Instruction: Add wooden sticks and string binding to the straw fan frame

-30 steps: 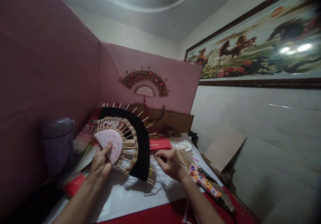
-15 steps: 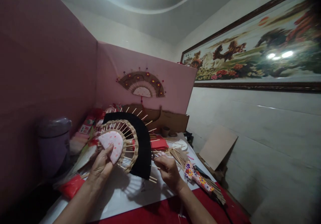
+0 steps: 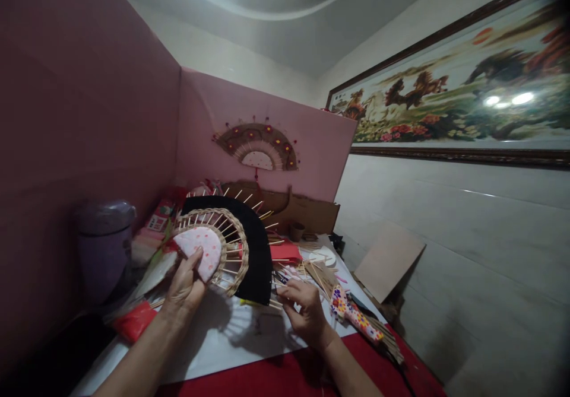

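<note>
My left hand (image 3: 184, 287) grips a handmade fan by its white half-round base with pink dots (image 3: 202, 248), thumb on top. Around that base run thin wooden sticks, a braided straw band (image 3: 243, 248) and a wide black band (image 3: 258, 248); stick tips stick out past the black edge. At the fan's lower right end is my right hand (image 3: 307, 311), its fingertips closed beside the stick ends and the edge of the black band. Whatever is between those fingertips is too small to make out.
A flower-patterned glue gun (image 3: 356, 317) lies at right. Behind the fan are red paper (image 3: 285, 251), loose sticks, a white disc (image 3: 323, 256) and a small brown pot (image 3: 296, 231). A finished fan (image 3: 258, 148) hangs on the pink board. A lidded purple container (image 3: 104, 248) stands left.
My right hand has shifted slightly right and down, with its fingers curled differently. The left hand still holds the fan, which has barely moved; the whole view has shifted a little.
</note>
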